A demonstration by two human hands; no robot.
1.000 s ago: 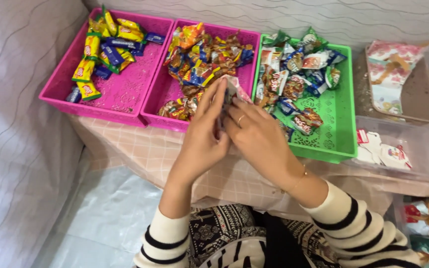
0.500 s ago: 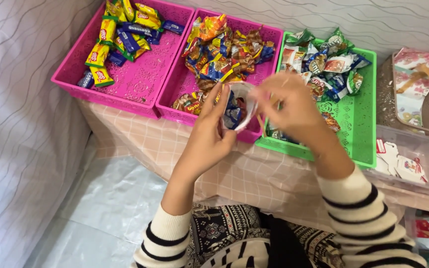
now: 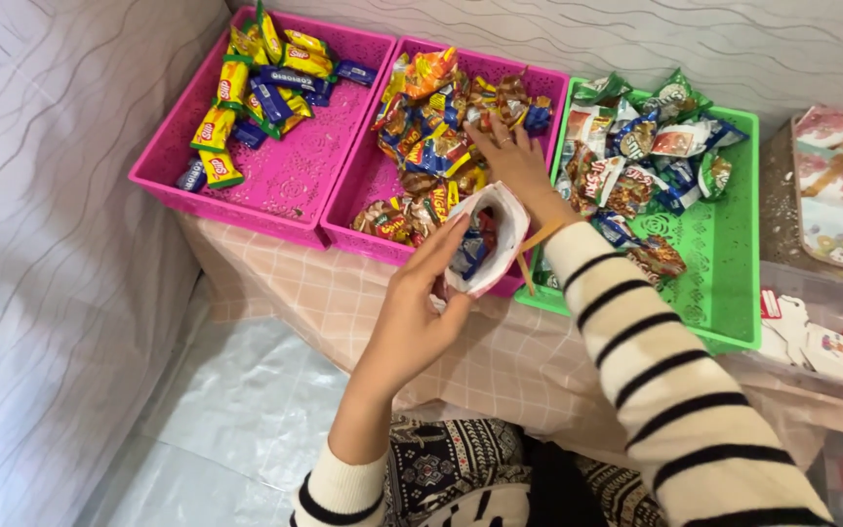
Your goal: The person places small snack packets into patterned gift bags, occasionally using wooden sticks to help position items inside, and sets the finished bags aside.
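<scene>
Holding small white pouch (image 3: pixel 488 241) by rim in my left hand (image 3: pixel 420 314): light, floppy, crushable. Right hand (image 3: pixel 511 161) fingers pinching wrapped candies (image 3: pixel 441 127), slippery, at middle pink tray's (image 3: pixel 358 200) far edge.

Low table (image 3: pixel 500 371) w/ pink checked cloth, pale wavy-lined walls.
Wall (image 3: pixel 41 254) left of hands, another (image 3: pixel 636 39) beyond them; silvery floor sheet (image 3: pixel 226 420) below-left. Soft, even light.

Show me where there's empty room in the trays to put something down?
The left pink tray has bare floor along its near and right side, below the yellow and blue packets. The green tray is bare at its near right corner. The middle pink tray is crowded with sweets, where the right hand reaches. The left hand holds a small white bag.
</scene>
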